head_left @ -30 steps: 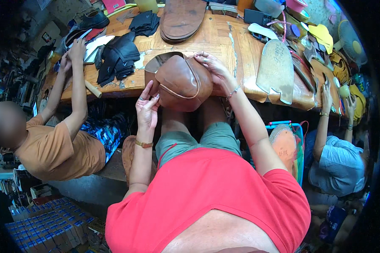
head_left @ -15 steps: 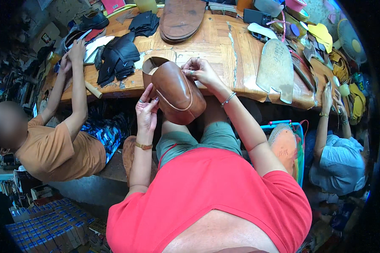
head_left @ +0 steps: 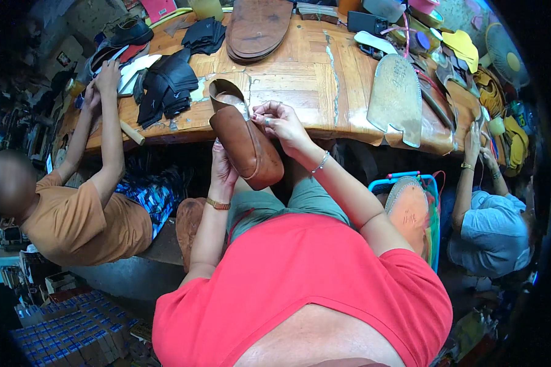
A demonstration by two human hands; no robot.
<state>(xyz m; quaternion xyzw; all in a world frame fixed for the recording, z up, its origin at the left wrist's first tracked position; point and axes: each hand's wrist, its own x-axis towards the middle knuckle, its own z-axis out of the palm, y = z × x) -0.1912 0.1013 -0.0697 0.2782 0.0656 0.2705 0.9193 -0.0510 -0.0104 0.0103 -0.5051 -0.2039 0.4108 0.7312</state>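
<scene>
A brown leather shoe upper with a rounded toe and a raised seam is held above my lap, its toe toward me and its open heel end toward the table. My left hand grips its left side, fingers partly hidden behind the leather. On the right rim of the opening, my right hand is closed in a pinch against the leather. Whatever lies between those fingertips is too small to tell.
Ahead stands a wooden table with stacked brown leather pieces, black leather pieces and a pale sole-shaped piece. A blue-rimmed basket is at my right. Co-workers sit on both sides, their hands at the table.
The shoe upper has turned and tilted, showing more of its opening and less of the toe top. My left hand has moved right and slightly down; my right hand has shifted slightly left and down.
</scene>
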